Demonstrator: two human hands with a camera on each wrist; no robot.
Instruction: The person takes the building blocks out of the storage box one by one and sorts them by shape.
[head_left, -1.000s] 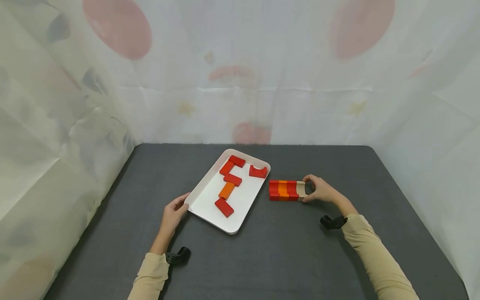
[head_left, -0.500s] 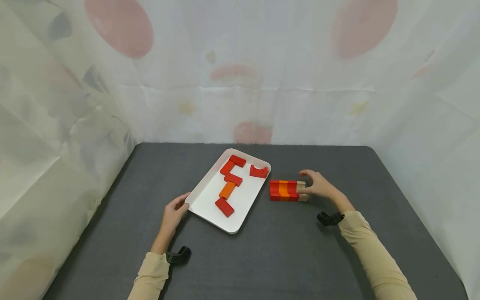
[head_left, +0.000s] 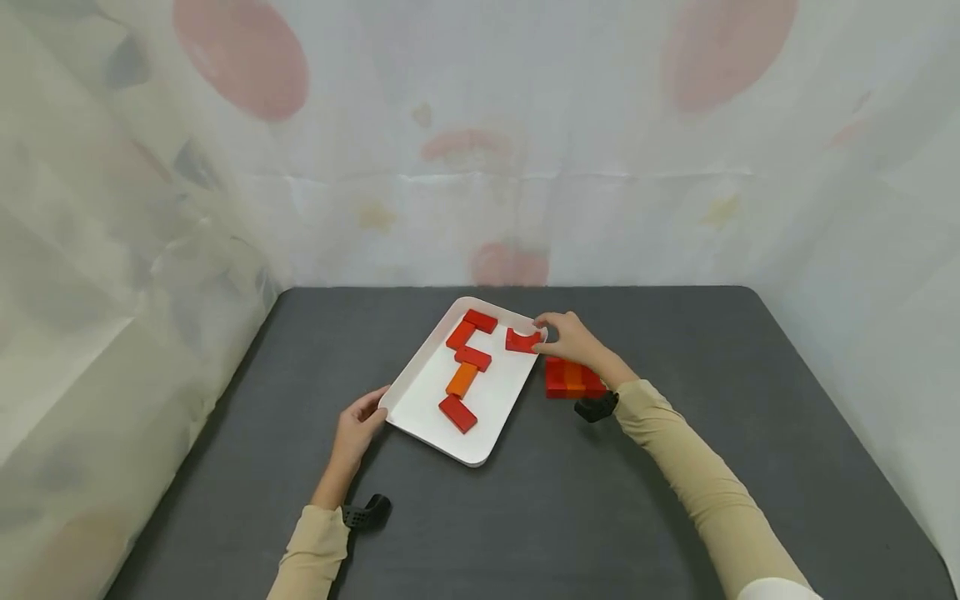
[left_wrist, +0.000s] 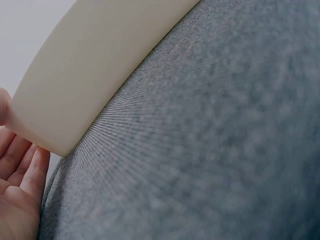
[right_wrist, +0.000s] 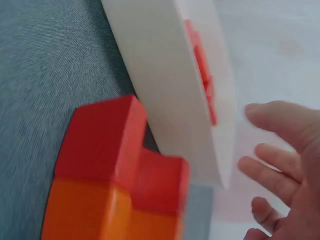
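Head view shows your right hand (head_left: 572,337) reaching over the far right corner of the white tray (head_left: 491,437), fingertips at the red notched block (head_left: 522,341) that lies just inside that corner. Your fingers look loosely spread in the right wrist view, not closed round anything; whether they already touch the block you cannot tell from these pictures. Just beside the tray's right edge, partly under your wrist, sits the row of red and orange blocks (head_left: 573,379) on the dark grey table (head_left: 675,333); the right wrist view shows its near end (right_wrist: 115,180) close up against the tray wall (right_wrist: 165,100). Your left hand (head_left: 358,427) rests at the tray's near left corner, fingers relaxed against the rim. Inside the tray lie four flat red blocks (head_left: 480,321) and one orange block (head_left: 461,380) in a zigzag line.
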